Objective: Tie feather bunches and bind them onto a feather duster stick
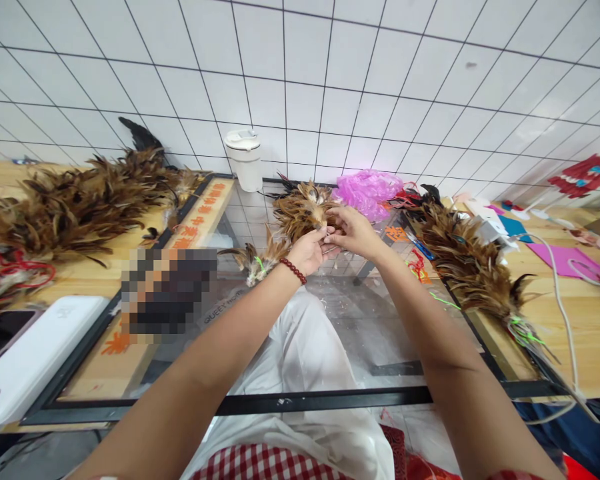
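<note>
Over the glass tabletop my two hands meet. My left hand, with a dark red bead bracelet at its wrist, has its fingers closed round the base of a bunch of brown feathers. From the right, my right hand pinches at the same base; its fingertips partly hide what they grip. The feathers fan out away from me. A smaller feather bundle, bound with bright green string, lies just left of my left hand.
Long piles of brown feathers and a feather strand flank the glass. A white lidded cup and pink plastic bag stand by the tiled wall. Scissors lie at right, a white power bank at left, a white cable far right.
</note>
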`<act>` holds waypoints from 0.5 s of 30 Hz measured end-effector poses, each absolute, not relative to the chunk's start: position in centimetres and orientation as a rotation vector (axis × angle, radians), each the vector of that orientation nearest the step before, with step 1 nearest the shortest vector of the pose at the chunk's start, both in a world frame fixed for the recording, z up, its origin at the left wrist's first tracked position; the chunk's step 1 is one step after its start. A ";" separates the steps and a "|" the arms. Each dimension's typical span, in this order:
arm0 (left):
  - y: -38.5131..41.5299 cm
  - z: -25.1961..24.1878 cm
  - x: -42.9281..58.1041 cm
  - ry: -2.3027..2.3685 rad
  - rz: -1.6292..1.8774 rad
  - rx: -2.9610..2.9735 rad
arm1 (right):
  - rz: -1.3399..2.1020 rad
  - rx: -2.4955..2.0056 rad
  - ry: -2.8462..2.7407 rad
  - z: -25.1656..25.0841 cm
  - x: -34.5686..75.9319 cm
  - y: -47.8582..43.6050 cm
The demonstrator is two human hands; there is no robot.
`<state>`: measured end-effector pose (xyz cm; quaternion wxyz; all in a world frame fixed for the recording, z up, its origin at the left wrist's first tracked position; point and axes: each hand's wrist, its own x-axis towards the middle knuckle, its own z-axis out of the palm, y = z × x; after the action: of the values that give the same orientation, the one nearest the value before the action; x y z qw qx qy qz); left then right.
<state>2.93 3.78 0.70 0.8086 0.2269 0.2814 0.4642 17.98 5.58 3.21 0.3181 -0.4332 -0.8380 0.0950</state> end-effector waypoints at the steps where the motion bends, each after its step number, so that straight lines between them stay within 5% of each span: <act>1: 3.8 0.7 2.9 0.598 0.997 0.489 | 0.246 -1.130 -2.221 3.2 17.9 5.5; 8: 3.7 0.8 3.0 0.623 0.999 0.503 | 0.349 -1.126 -2.137 3.1 17.4 5.5; 15: 3.5 0.9 2.8 0.664 0.920 0.658 | 1.491 -1.106 -1.606 3.9 18.4 5.3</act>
<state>2.77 3.48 0.91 0.7926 0.3060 0.3086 0.4276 18.36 5.29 3.94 0.3369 -0.4243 -0.6160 0.5719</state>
